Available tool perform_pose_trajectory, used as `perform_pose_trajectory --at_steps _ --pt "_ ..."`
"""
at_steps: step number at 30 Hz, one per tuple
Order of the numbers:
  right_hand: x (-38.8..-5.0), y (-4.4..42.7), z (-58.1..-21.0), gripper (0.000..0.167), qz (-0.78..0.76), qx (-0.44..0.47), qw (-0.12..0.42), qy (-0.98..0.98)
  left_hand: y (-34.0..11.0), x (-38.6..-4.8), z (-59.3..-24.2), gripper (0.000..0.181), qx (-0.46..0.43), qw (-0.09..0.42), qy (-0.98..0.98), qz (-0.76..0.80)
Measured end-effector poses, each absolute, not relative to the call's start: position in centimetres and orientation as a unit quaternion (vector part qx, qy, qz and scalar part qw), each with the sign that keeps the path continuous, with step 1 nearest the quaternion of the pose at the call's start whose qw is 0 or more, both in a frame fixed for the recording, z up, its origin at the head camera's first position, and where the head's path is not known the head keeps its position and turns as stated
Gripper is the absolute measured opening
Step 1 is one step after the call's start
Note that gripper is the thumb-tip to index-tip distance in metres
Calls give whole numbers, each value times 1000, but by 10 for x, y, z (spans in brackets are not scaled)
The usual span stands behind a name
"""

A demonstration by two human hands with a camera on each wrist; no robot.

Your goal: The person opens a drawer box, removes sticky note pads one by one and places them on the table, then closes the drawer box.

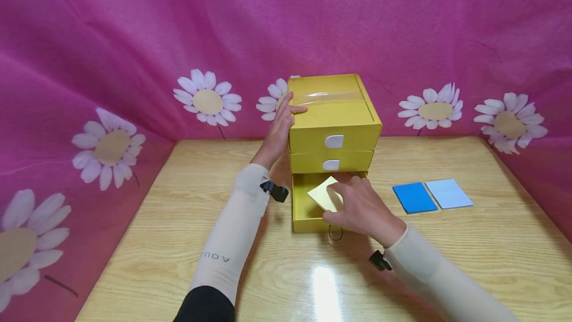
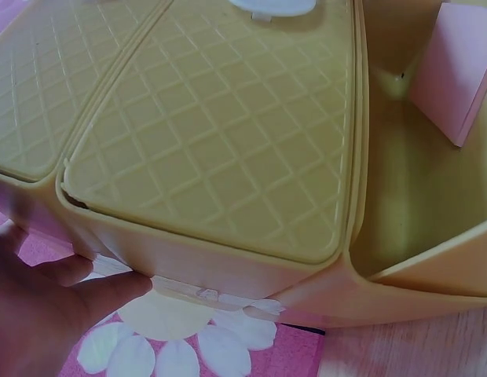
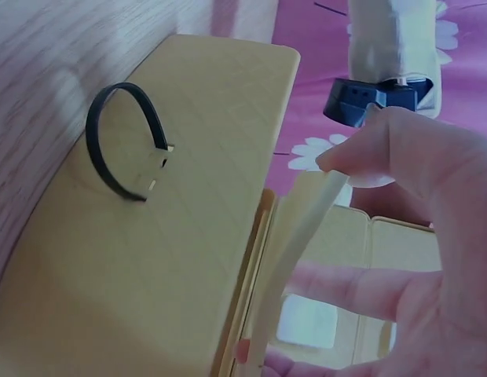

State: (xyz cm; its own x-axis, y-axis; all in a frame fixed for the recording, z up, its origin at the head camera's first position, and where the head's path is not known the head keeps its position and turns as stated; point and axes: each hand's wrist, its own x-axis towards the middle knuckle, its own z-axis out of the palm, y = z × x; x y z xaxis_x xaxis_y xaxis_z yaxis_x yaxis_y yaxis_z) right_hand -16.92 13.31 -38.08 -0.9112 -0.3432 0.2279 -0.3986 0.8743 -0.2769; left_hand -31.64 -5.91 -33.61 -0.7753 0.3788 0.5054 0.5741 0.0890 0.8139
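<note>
A yellow drawer box (image 1: 330, 116) stands on the table with its bottom drawer (image 1: 307, 225) pulled out. My left hand (image 1: 278, 135) rests against the box's left side, its fingers extended at the upper edge. Over the open drawer, my right hand (image 1: 364, 207) pinches a pale yellow sticky note pad (image 1: 321, 195) between thumb and fingers. The pad is tilted, and my fingers hide part of it. From the left wrist view the pad (image 2: 455, 75) looks pinkish. A black loop pull (image 3: 89, 133) hangs on the drawer's front.
To the right of the box lie a blue pad (image 1: 414, 198) and a light blue pad (image 1: 449, 194), side by side on the wooden table (image 1: 178, 242). The two upper drawers, with white tabs (image 1: 334, 141), are closed. A magenta flowered cloth (image 1: 313, 19) hangs behind.
</note>
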Motion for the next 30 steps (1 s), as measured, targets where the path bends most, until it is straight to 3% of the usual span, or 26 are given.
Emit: perform_pose_trajectory --at_steps 4,16,30 --pt "-162 140 -379 27 173 173 78 -966 -57 -333 -352 45 -321 89 -735 -590" --pt "-142 161 -375 27 155 110 81 -978 -56 -330 -355 49 -316 105 -743 -581" --pt "-136 193 -374 48 163 69 63 -982 -57 -330 -357 48 -323 102 -738 -583"
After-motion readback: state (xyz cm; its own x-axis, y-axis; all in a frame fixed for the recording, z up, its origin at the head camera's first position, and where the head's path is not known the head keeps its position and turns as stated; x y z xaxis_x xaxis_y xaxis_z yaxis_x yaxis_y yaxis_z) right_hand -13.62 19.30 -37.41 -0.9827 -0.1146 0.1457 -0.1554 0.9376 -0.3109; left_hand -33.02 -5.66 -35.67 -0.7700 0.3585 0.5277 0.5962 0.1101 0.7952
